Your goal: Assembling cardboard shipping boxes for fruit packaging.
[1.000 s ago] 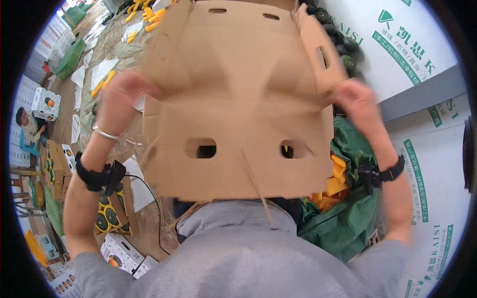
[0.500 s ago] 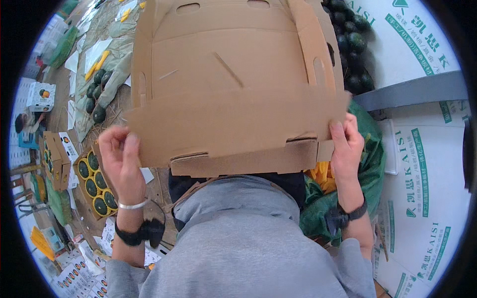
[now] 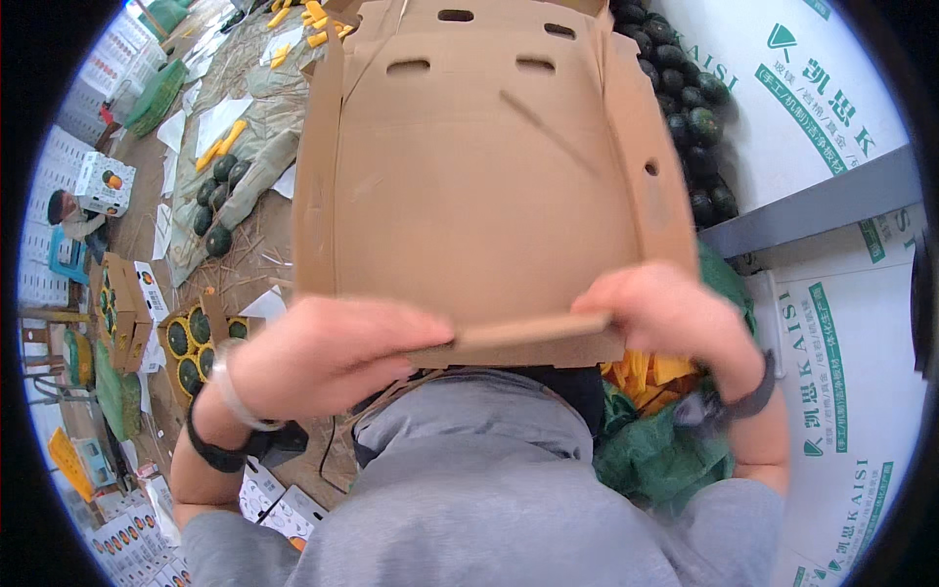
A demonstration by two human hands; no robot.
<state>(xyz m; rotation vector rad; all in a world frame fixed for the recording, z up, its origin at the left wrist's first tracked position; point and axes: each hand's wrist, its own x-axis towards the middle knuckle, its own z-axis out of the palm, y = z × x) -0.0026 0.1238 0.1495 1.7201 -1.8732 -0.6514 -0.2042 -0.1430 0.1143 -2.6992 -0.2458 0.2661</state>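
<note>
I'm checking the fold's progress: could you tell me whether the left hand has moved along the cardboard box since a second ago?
Yes. The left hand has moved from the side of the cardboard box to its near flap, close above the grey hoodie.

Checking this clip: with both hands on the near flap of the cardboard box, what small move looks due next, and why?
Probably press the near flap flat against the cardboard box. The left hand and right hand both pinch it, and it looks only partly turned over, its edge raised.

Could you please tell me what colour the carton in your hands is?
Plain brown cardboard carton, seen best in the head view.
</note>
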